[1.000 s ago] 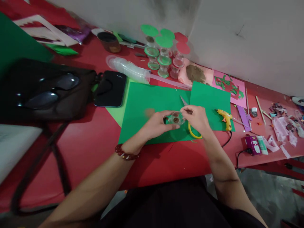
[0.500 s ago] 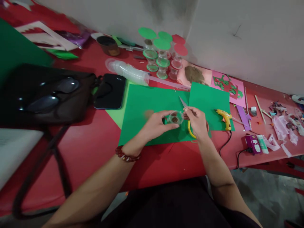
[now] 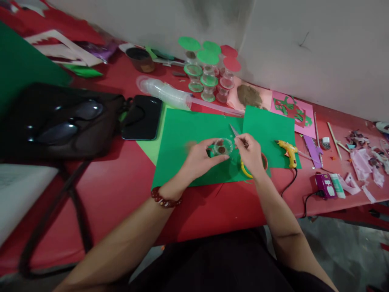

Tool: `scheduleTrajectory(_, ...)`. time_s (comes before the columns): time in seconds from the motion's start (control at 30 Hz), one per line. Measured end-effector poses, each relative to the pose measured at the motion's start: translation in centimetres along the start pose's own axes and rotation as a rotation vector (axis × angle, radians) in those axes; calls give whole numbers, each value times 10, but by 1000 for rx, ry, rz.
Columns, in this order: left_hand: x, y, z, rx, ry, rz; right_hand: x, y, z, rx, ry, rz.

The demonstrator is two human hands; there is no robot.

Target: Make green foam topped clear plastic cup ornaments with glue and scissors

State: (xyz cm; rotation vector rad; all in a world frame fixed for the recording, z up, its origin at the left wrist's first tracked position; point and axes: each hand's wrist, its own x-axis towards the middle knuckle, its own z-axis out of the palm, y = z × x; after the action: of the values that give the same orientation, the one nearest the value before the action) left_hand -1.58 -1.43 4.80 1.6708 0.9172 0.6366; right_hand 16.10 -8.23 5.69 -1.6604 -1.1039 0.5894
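While held over green paper (image 3: 194, 134), small clear cup (image 3: 223, 147) lay tipped, mouth toward camera, axis near level. Left hand (image 3: 199, 159) curled round cup. Right hand (image 3: 251, 154) pinched narrow at rim, yellow scissors (image 3: 244, 168) beneath.

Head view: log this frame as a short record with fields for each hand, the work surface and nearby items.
left hand: left hand holds a small clear cup with a brown bit inside
right hand: right hand pinches at the cup's rim; what it holds is too small to tell
surface: green paper sheet on a red table
under right hand: yellow-handled scissors
right of hands: yellow glue gun
left: black phone, black bag
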Motion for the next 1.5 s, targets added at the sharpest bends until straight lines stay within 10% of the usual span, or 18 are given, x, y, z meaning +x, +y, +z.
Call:
scheduleTrajectory(0.2, 1, -4, 1, 35, -14, 19, 11, -7, 6, -117, -116, -94)
scheduleTrajectory(0.47, -2, -4, 3, 24, -3, 57, 0, -12, 17, -306, 42, -177)
scheduleTrajectory(1.5, -6, 4, 11, 8, 49, 42, -27, -1, 12, -84, 87, -86)
